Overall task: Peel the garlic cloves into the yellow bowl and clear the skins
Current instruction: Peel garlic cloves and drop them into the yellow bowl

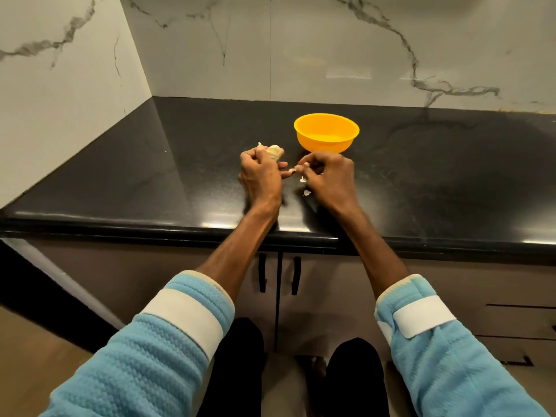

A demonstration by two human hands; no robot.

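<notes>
Nearest to the camera, two blue quilted sleeves (pixel 144 350) with white bands reach forward, well short of the yellow bowl (pixel 326 136). Past them, on the cabinet front below the counter, two black door handles (pixel 262 276) hang side by side, on the near side of the bowl and a little to its left. The black stone counter (pixel 120 176) carries everything else.

The left hand (pixel 260 176) sits in front of the bowl and to its left. Its fingers are curled round a garlic bulb (pixel 275 152), whose pale cloves and a papery tip stick out on the hand's far side, near the bowl but apart from it. The right hand (pixel 328 176) lies directly in front of the bowl, fingers bent in close, the fingertips pinching a small pale piece (pixel 292 170) between the two hands; whether it is clove or skin I cannot tell. Two white skin scraps (pixel 305 186) lie on the counter just nearer than that pinch.

The bowl stands upright; its contents are hard to make out. Behind it rises a white marble wall (pixel 331 49) with grey veins.
</notes>
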